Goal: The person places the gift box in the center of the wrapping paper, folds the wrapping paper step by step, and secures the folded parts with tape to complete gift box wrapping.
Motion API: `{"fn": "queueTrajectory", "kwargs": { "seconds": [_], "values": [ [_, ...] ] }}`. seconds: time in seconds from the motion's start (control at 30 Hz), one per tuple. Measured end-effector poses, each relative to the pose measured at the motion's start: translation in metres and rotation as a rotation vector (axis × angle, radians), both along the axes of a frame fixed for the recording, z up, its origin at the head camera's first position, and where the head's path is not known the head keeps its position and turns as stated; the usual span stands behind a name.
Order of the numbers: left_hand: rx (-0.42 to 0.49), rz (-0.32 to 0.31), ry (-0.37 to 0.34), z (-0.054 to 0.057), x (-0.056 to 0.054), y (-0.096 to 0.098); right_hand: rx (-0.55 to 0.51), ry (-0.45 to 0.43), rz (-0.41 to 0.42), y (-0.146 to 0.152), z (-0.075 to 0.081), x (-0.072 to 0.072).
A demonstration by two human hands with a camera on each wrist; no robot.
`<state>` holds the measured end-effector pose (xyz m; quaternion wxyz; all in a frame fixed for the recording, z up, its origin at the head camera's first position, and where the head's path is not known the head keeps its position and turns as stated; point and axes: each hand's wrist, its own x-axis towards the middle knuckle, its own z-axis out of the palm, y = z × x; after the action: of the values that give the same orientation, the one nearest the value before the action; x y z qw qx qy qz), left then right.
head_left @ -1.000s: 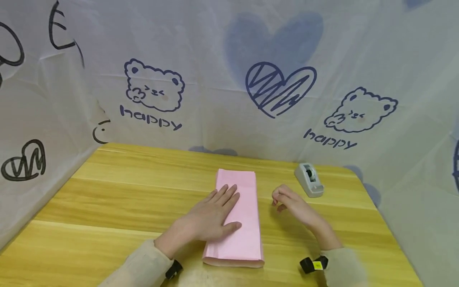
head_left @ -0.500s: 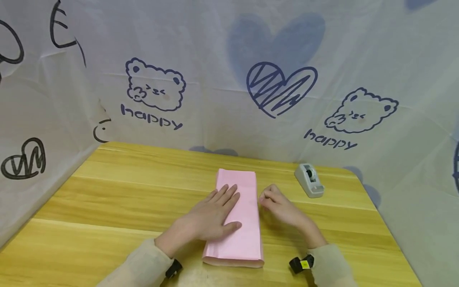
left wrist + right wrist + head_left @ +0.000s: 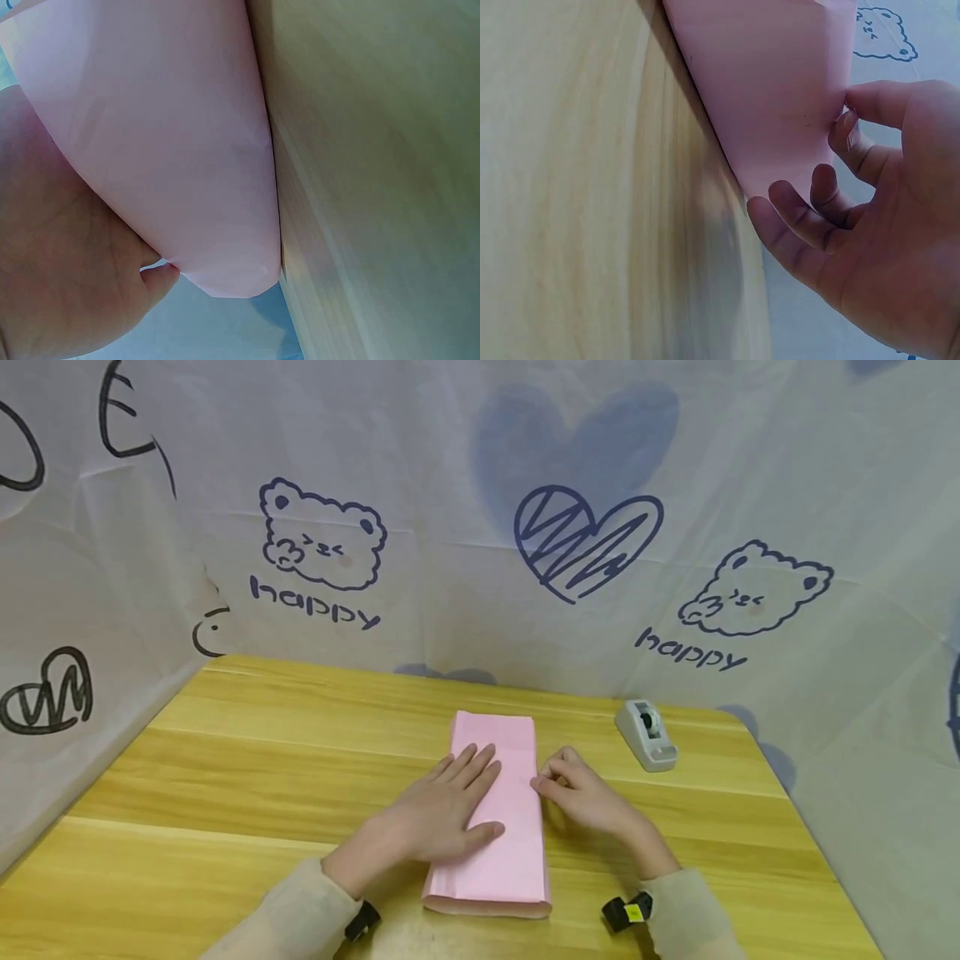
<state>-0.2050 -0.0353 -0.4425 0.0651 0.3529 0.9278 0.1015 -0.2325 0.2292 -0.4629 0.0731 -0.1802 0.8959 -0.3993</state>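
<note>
A long pink paper sleeve (image 3: 510,827), folded into a flattish tube with its near end open, lies lengthwise on the table. My left hand (image 3: 442,814) rests on its left part, fingers spread and straight across the upper face. At the right edge of the paper is my right hand (image 3: 581,789), thumb tip on the upper edge and the other fingers curled beside it. The right wrist view shows a thin shiny sliver, like clear tape (image 3: 849,140), at the index fingertip near the thumb. In the left wrist view the paper's side wall (image 3: 172,150) bulges above the table.
A pale grey tape dispenser (image 3: 647,737) stands at the back right of the wooden table (image 3: 247,752). White cloth (image 3: 450,577) printed with bears and hearts hangs behind and along the sides. Black wrist cameras sit at both cuffs.
My right hand has moved left from beside the dispenser to the paper's right edge, its thumb now touching there. My left hand and the paper have stayed put.
</note>
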Motion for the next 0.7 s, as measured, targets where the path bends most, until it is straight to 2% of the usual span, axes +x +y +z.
{"fn": "queueTrajectory", "kwargs": {
  "seconds": [0.17, 0.47, 0.6, 0.7],
  "values": [
    [-0.001, -0.002, -0.004, 0.000, 0.000, 0.000, 0.037, -0.036, -0.021, 0.001, 0.004, 0.001],
    [-0.009, 0.002, -0.010, 0.001, 0.000, 0.001, -0.011, -0.256, -0.101, -0.001, 0.012, 0.003],
    [-0.010, 0.002, -0.003, 0.001, 0.000, 0.001, -0.006, -0.276, -0.143, -0.002, 0.013, 0.004],
    [-0.008, 0.002, 0.003, 0.000, 0.000, 0.001, 0.007, -0.258, -0.201, -0.003, 0.015, 0.005]
  ]
}}
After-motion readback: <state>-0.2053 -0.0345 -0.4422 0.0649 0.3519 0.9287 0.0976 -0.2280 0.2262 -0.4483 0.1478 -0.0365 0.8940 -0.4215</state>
